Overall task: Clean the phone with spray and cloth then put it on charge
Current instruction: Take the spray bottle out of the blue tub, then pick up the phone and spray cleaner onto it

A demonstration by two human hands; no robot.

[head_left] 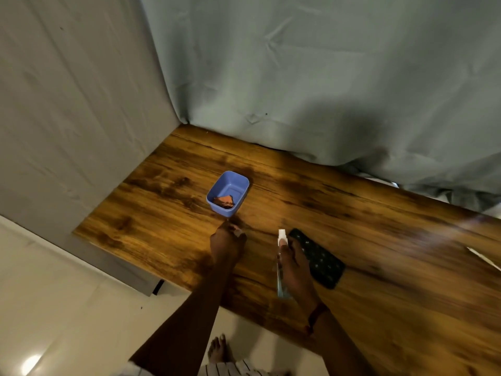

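A black phone (320, 259) with a dotted back lies flat on the wooden table (379, 218). My right hand (295, 267) grips a slim clear spray bottle (280, 283) with a white nozzle, just left of the phone and above the table. My left hand (227, 240) hovers in front of a blue plastic box (240, 180), fingers pinched on a small pale piece that looks like a cap. An orange cloth (223, 200) lies crumpled inside the box.
Grey-green sheets hang behind and to the left of the table. A white strip (482, 256), perhaps a cable, lies at the table's right edge. A pale tiled floor and a bare foot (217, 348) show below the near edge.
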